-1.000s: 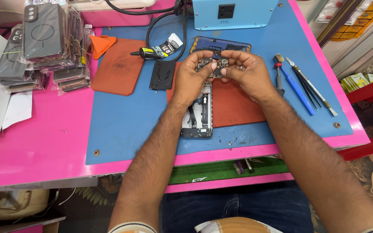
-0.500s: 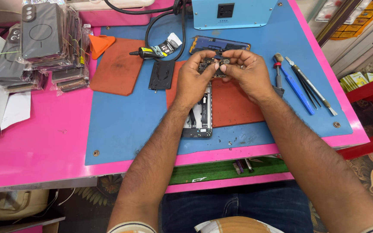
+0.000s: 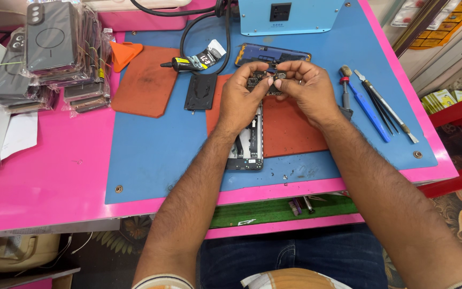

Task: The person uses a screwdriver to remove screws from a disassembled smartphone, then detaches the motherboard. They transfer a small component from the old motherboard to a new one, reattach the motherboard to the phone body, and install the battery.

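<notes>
Small dark circuit board (image 3: 266, 81): pinched between left hand (image 3: 241, 99) and right hand (image 3: 307, 91), both closed on it, above the opened black phone chassis (image 3: 248, 144) on the rust-red rubber mat (image 3: 290, 131), blue-covered worktop (image 3: 151, 155).

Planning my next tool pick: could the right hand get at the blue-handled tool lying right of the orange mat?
Probably yes. The blue-handled tool lies uncovered just beside the right hand, nothing between, though that hand now holds a small circuit board with the left hand.
</notes>
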